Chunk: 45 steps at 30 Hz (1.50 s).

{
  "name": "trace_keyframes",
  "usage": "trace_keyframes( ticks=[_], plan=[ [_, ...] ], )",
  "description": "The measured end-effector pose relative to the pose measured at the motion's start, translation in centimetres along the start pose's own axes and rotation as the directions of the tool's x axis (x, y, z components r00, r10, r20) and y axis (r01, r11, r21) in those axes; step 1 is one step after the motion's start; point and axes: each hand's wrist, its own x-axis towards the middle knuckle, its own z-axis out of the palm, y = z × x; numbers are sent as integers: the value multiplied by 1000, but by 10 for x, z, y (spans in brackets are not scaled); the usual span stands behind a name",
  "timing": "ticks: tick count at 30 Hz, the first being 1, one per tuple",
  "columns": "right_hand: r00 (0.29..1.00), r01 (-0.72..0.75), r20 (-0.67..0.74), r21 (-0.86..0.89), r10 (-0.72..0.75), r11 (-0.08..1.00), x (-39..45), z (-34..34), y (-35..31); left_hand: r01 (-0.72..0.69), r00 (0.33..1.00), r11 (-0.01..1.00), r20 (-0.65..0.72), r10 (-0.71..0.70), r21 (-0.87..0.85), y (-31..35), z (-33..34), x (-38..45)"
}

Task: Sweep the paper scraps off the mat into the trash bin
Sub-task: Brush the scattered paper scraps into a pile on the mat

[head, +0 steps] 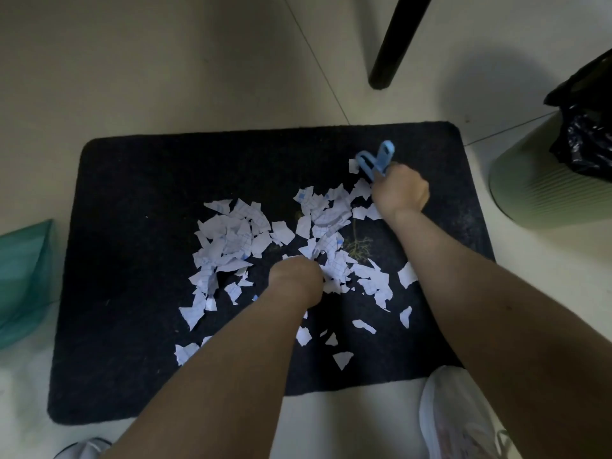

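A dark mat (132, 193) lies on the pale floor, strewn with white grid-paper scraps (231, 236) in two heaps at its middle and loose bits toward the near edge. My right hand (402, 192) is closed around a light blue plastic tool (376, 159), likely a small brush handle, at the right end of the scraps. My left hand (296, 279) rests curled on the scraps in the mat's middle; its fingers are hidden. A pale green trash bin (536, 183) with a black liner stands right of the mat.
A teal dustpan (23, 276) lies on the floor left of the mat. A black furniture leg (395, 38) stands beyond the mat's far edge. My white shoes (460, 415) are at the mat's near edge.
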Motion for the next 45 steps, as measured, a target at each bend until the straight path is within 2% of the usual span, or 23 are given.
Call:
trace_keyframes(
  ticks=[3,5,7,10,14,17,20,24,29,31,32,35,37,41,45],
  plan=[
    [993,96,67,14,-96,995,-20,13,2,70,982,998,-178,-69,-1,-9,-2,-1],
    [991,117,65,57,-120,992,-29,13,9,113,965,993,-238,-113,-16,-15,2,-3],
    [994,98,30,112,-101,989,-31,5,13,143,968,989,-203,-150,-47,-19,8,-4],
    [997,60,-62,126,-53,990,-26,-11,11,184,981,980,-49,-188,-72,-19,17,-3],
    [984,140,-123,125,-125,982,-14,-14,6,164,985,986,48,-163,-28,-20,14,-3],
    [971,228,-104,125,-216,966,-7,-9,-8,123,992,992,31,-123,-6,-26,12,-2],
    [969,243,-74,133,-235,961,-2,-3,-26,107,994,994,24,-107,1,-30,14,1],
    [965,233,74,196,-252,952,-14,15,-40,107,994,994,20,-107,-2,-31,15,2],
    [908,242,229,398,-351,885,-53,27,-33,108,994,994,15,-108,-18,-34,16,2],
    [910,190,220,532,-351,825,-52,20,-31,97,995,995,5,-97,-17,-35,17,3],
    [929,179,172,566,-327,805,-47,15,-34,92,996,996,3,-92,-14,-35,17,4],
    [974,192,3,519,-227,833,-15,1,-50,86,996,996,15,-86,-7,-37,18,5],
    [980,187,-29,462,-196,867,8,3,-65,74,997,997,34,-74,-4,-38,18,5],
    [966,201,71,388,-247,899,31,27,-96,60,998,998,29,-60,-13,-42,22,8],
    [923,227,210,376,-321,899,14,41,-106,52,999,997,-6,-52,-49,-43,23,6]
  ],
)
